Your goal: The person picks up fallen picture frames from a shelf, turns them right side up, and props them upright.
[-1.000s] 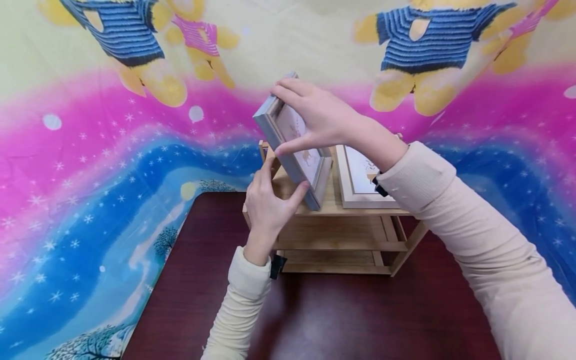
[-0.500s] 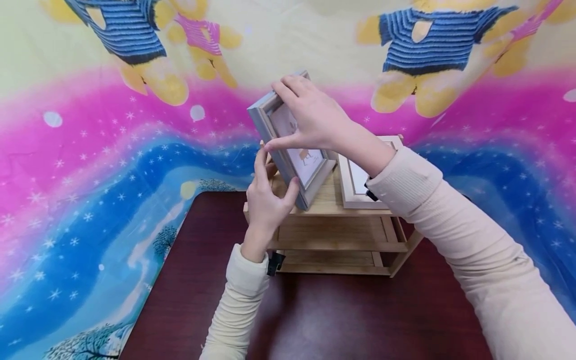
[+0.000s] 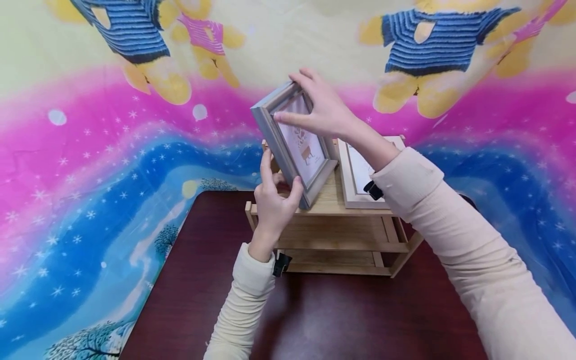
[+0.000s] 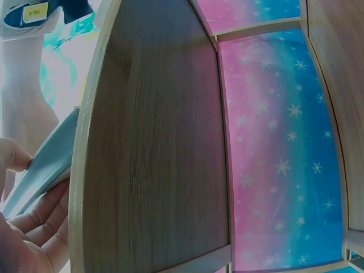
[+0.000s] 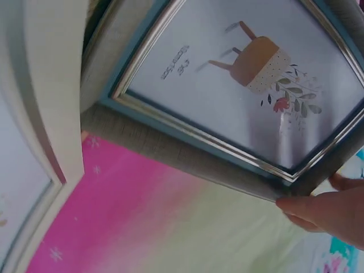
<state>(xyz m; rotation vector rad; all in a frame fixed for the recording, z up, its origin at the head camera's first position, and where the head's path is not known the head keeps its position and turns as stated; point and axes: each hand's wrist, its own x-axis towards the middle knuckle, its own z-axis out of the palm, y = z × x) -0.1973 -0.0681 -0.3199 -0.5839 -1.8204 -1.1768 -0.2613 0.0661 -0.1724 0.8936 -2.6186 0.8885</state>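
Observation:
A grey picture frame, with a chair-and-flowers print, tilts over the left part of a wooden shelf's top board. Whether its lower edge rests there I cannot tell. My left hand grips its lower left side, thumb in front and fingers behind; the left wrist view shows the hand around the frame's edge. My right hand holds the upper part, thumb on the front, other fingers over the top edge. In the right wrist view, the right hand's fingers lie at a corner.
A white picture frame lies on the right of the top board, partly behind my right forearm. Lower tiers of the wooden shelf show below. It stands on a dark red table before a printed cloth backdrop.
The grey frame has turned so that its print faces me more. My right thumb has moved from its left edge onto the upper front. My left hand keeps its hold.

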